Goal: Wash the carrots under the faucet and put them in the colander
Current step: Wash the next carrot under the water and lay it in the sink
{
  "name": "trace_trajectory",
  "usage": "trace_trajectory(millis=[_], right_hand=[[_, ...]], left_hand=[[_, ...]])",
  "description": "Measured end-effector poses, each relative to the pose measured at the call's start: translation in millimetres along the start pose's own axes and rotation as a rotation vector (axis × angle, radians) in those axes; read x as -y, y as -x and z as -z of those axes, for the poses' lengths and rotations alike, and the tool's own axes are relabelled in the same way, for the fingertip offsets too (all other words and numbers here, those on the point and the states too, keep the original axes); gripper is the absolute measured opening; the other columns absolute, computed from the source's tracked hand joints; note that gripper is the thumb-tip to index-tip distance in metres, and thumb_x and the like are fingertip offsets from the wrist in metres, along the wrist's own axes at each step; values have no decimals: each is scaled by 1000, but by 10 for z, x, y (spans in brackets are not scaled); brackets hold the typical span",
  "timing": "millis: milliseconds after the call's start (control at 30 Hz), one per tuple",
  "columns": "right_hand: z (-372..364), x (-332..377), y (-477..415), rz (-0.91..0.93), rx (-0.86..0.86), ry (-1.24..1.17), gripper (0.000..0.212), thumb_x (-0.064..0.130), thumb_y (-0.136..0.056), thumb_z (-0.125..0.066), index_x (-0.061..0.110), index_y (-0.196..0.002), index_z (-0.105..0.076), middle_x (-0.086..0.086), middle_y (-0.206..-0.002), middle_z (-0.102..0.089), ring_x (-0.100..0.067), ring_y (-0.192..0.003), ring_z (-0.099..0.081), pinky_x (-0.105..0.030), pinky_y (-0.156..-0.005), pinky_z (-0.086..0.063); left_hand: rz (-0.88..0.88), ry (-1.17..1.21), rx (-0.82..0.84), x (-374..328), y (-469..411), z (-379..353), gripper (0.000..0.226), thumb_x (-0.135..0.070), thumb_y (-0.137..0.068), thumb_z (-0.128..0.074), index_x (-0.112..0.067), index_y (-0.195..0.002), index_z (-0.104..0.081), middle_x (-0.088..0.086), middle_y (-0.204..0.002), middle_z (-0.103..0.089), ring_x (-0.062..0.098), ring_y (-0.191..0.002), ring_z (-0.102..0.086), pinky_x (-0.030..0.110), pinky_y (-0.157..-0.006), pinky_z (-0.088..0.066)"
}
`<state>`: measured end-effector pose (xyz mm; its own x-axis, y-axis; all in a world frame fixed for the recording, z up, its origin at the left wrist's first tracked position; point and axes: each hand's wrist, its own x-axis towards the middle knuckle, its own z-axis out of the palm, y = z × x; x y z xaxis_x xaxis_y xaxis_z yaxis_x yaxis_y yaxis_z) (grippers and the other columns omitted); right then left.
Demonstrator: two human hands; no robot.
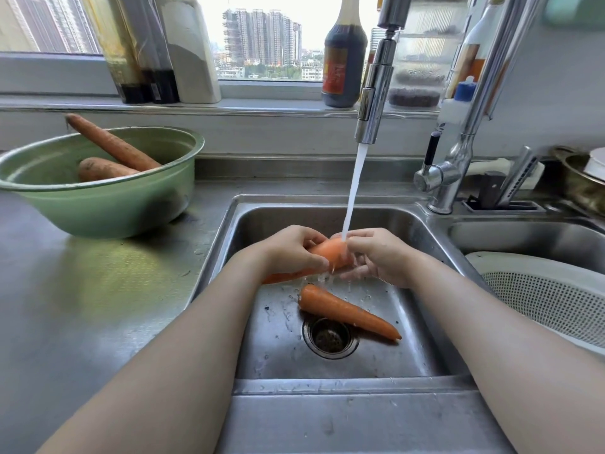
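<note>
Steel sink [409, 231] centre, white colander [540, 299] to its right, faucet [373, 93] running. One carrot [330, 253] under the stream [353, 191]: left hand [291, 250] gripping it, right hand [376, 257] curled round its end. A second carrot [347, 312] lies near the drain [329, 337].

At frame centre, a person's left hand [294, 249] and right hand [376, 257] grip a carrot [329, 253] between them above a steel sink [409, 322], as water [353, 191] from the faucet [375, 93] overhead strikes it. A second carrot [347, 314] lies on the sink floor just below, beside the drain [330, 337]. At left, a green bowl [98, 211] on the counter [82, 306] holds two dirt-flecked carrots [111, 142]. At the right edge, a white colander [540, 290] sits in a neighbouring basin [523, 237]. Bottles [343, 60] line the windowsill [262, 104] at top.
</note>
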<state>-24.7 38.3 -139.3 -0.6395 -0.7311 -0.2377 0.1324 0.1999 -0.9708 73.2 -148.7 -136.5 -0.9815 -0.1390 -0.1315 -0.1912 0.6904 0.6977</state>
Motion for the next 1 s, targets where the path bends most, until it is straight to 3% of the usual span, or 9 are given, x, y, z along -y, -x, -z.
trace_trajectory(millis=[100, 233, 433, 600, 733, 833, 900, 1000], right_hand=[[2, -4, 0, 3, -1, -15, 22, -2, -98, -58, 4, -112, -74, -24, -104, -75, -35, -88, -77, -39, -68, -66], [-15, -16, -20, 9, -22, 15, 22, -1, -97, -59, 5, -115, -72, -23, -118, -69, -31, -89, -78, -38, -69, -66], [-15, 8, 8, 28, -3, -27, 23, -4, -97, -58, 10, -107, -74, -22, -102, -74, -34, -83, -77, -37, -67, -66], [-119, -89, -144, 102, -241, 165, 23, 24, -109, -45, 26, -108, -67, -12, -102, -71, -24, -79, -66, -32, -64, -51], [-145, -47, -177, 170, -365, 200, 37, 44, -113, -34, 23, -109, -64, -2, -93, -70, -14, -76, -65, -24, -60, -47], [-110, -69, -200, 111, -304, 137, 37, 43, -113, -34, 19, -129, -57, -7, -105, -67, -16, -81, -64, -26, -61, -50], [-82, -74, -177, 66, -186, 33, 29, 29, -113, -42, 11, -123, -61, -11, -96, -70, -17, -74, -64, -25, -61, -51], [-106, -83, -121, 8, -33, -45, 28, 28, -110, -51, 8, -126, -64, -15, -95, -77, -26, -84, -75, -36, -79, -56]], left_hand=[[-3, 13, -12, 4, -6, 1, 43, -35, -85, -79, -37, -127, -68, -8, -109, -74, 11, -98, -71, 34, -90, -58], [-6, 12, -26, 0, -9, -24, 48, -34, -83, -82, -33, -128, -67, -7, -109, -73, 12, -98, -71, 33, -90, -58], [14, 71, -49, -21, -2, -42, 48, -32, -88, -78, -30, -133, -62, -5, -114, -70, 10, -96, -69, 28, -84, -56], [26, 336, -55, -92, -29, -212, 74, -28, -95, -71, -31, -158, -32, 4, -122, -67, 19, -101, -72, 37, -88, -61], [-38, 528, -9, -185, -67, -316, 89, -17, -98, -71, -43, -163, -16, 11, -111, -73, 26, -96, -76, 43, -89, -62], [-32, 589, 33, -159, -69, -308, 81, -18, -99, -69, -49, -159, -25, 15, -120, -71, 34, -102, -75, 54, -93, -60], [-12, 637, 43, -108, -50, -262, 67, -19, -99, -68, -45, -153, -38, 14, -132, -64, 35, -107, -73, 59, -92, -59], [11, 693, 36, -74, -10, -214, 49, -15, -99, -69, -38, -138, -50, 16, -131, -64, 31, -101, -75, 48, -81, -64]])
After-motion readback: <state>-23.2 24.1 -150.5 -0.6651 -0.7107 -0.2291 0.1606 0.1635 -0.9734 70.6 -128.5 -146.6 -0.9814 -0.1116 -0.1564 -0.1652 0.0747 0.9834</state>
